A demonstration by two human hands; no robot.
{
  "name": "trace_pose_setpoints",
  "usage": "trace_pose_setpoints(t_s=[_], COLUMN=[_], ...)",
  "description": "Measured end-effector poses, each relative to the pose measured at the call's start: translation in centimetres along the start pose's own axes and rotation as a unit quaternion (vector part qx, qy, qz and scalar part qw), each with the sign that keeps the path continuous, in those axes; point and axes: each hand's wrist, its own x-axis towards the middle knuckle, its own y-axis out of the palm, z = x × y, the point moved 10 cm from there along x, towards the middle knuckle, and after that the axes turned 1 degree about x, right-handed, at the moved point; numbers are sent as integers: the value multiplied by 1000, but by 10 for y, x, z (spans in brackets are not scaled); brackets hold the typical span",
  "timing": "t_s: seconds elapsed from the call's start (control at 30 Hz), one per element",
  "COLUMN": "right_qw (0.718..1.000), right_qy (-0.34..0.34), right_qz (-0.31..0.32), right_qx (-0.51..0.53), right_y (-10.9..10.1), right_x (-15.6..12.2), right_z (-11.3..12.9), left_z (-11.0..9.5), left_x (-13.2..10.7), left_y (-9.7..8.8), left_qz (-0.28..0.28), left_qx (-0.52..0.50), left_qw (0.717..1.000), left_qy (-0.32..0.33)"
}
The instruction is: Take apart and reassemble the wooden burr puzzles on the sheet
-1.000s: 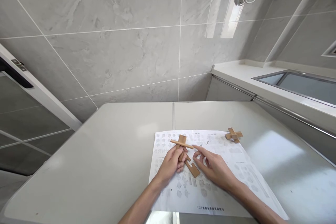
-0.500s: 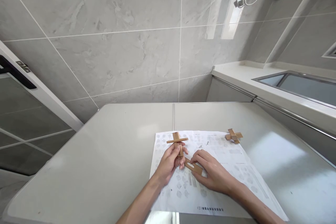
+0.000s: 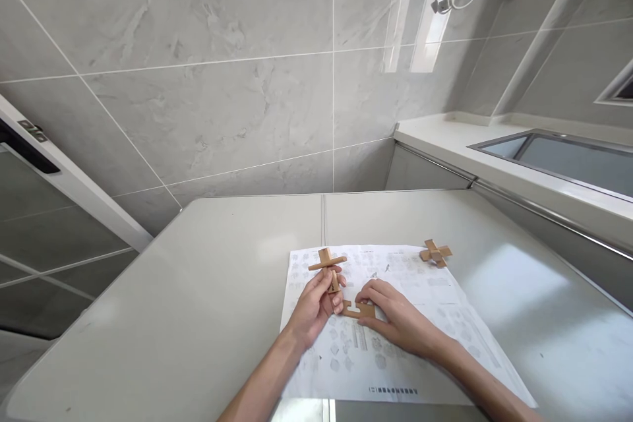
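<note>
My left hand (image 3: 316, 300) is closed round a cross-shaped joint of wooden puzzle pieces (image 3: 326, 259), one bar crosswise and another running down between the fingers. Between thumb and fingers, my right hand (image 3: 394, 314) grips a flat notched wooden piece (image 3: 364, 310), its cut-out facing up and away from me. The notched piece's left end reaches the fingertips of my left hand; whether they touch it I cannot tell. Under both hands lies a printed paper sheet (image 3: 420, 376) with rows of small diagrams.
A second wooden cross-shaped assembly (image 3: 436, 253) sits at the sheet's far right corner. The pale table (image 3: 237, 277) has a seam down its middle. Beyond it are a tiled wall (image 3: 212, 112), a counter with a sink (image 3: 558, 155) on the right and a door (image 3: 69, 178) on the left.
My right hand has turned the notched wooden piece from slanted to nearly level, and its notch now shows at the upper edge. The view has shifted slightly; my left hand keeps its hold.
</note>
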Motion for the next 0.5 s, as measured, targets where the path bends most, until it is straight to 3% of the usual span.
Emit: trace_pose_setpoints(t_s=[0.33,0.5], right_qw=[1000,999], right_qy=[-12,41], right_qz=[4,-22], right_qx=[-8,-1], right_y=[1,-6], right_x=[-1,0], right_z=[3,-9], left_z=[0,-1], left_x=[-1,0], left_y=[1,0], left_qz=[4,7], left_qx=[1,-6], left_qw=[1000,1000], left_qy=[0,2])
